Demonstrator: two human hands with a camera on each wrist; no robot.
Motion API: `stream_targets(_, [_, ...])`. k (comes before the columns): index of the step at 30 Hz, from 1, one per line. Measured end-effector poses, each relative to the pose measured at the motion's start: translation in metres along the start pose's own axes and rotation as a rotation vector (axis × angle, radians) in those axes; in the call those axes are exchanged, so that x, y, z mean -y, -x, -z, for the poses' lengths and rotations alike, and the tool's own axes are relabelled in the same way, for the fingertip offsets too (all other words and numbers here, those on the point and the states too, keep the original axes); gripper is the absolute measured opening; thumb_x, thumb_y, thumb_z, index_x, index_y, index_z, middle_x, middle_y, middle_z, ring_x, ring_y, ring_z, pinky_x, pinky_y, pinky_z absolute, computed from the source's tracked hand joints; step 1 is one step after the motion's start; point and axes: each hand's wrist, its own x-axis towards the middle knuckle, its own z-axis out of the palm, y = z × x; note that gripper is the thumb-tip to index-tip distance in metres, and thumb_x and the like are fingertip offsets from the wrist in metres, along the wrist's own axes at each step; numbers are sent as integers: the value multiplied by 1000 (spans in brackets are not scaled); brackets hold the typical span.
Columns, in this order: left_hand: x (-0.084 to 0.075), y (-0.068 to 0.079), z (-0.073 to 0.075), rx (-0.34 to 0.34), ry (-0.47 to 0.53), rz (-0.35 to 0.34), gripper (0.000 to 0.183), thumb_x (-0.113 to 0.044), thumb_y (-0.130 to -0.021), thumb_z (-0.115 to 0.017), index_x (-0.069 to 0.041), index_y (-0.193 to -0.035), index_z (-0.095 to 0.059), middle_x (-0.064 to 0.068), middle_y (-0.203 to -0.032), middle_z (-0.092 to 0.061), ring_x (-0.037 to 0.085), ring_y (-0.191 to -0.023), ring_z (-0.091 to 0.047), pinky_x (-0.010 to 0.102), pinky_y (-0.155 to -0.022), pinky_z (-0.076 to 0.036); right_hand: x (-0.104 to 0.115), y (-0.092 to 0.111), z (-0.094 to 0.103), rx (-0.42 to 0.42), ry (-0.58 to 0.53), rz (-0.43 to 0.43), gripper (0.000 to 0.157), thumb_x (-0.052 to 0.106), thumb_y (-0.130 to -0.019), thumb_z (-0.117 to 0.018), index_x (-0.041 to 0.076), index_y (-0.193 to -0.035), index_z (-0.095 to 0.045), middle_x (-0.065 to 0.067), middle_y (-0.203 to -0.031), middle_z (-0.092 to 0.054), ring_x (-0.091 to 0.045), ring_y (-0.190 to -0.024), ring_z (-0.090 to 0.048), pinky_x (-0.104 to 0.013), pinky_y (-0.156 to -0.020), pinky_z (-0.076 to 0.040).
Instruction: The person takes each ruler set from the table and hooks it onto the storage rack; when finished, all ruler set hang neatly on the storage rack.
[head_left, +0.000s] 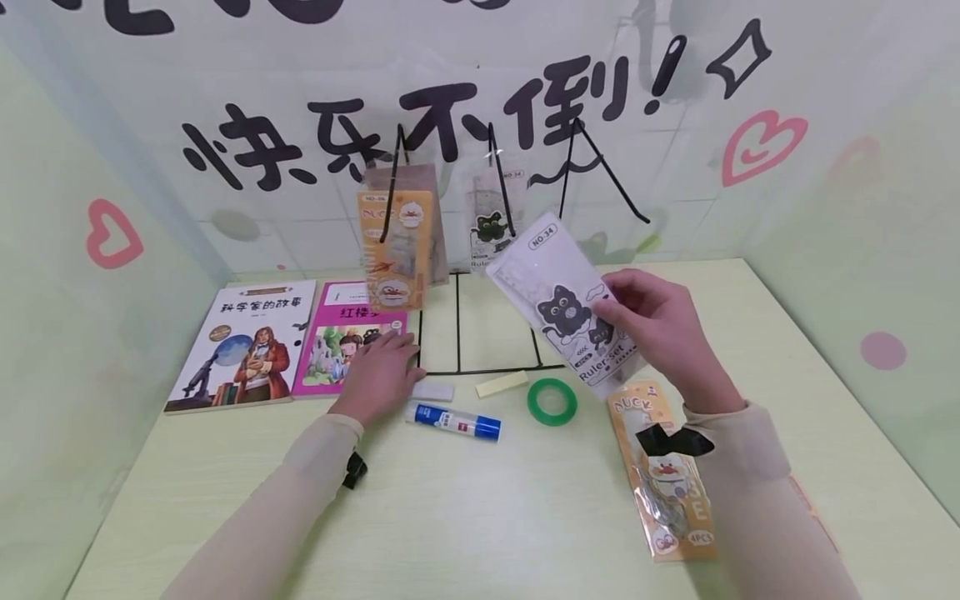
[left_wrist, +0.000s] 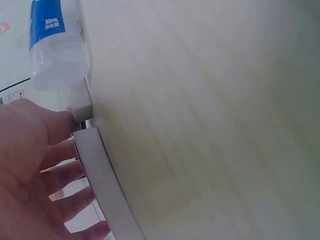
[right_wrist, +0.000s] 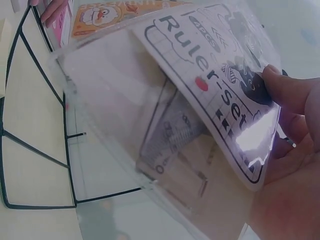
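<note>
My right hand pinches a clear packet of a ruler set, marked NO-34 with black cat pictures, between thumb and fingers. The packet is tilted, in the air before the black wire rack. In the right wrist view, rulers show inside its clear sleeve, behind the printed card. My left hand rests on the right part of a pink book, fingers spread. The left wrist view shows its fingertips against the book's edge, with the thumb near a whitish block.
Orange duck packets and another cat ruler packet hang on the rack's hooks. A white book lies at left. A glue stick, a pale yellow block, a green tape roll and another duck packet lie in front.
</note>
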Motion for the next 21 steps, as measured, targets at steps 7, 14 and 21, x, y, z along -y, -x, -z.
stream_targets(7, [0,1,1,-7,2,-3,48,-40,-90,-52,-11,-128,-52,6,-141,-38,30,-132,-25,58,-102,-24,-2,-2,-8,-2,-25,-44,26,21,-83,-67,9,-107,-63,-8,-94,-65,-23,-73,-62,-30,-61,-54])
stream_targets(14, [1,1,2,1,5,12,48,-40,-90,-53,-11,-128,-52,6,-141,-38,31,-133,-25,58,-102,-24,-6,-19,-27,-3,-112,-71,29,25,-83,-67,9,-106,-63,-10,-98,-60,-24,-79,-62,-32,-65,-55])
stream_targets(21, [0,0,2,3,12,14,47,-39,-90,-53,-11,-127,-53,5,-140,-39,29,-133,-25,59,-101,-24,-7,-15,-32,-34,-169,-102,28,23,-83,-68,7,-104,-63,-12,-98,-59,-23,-78,-61,-30,-62,-55])
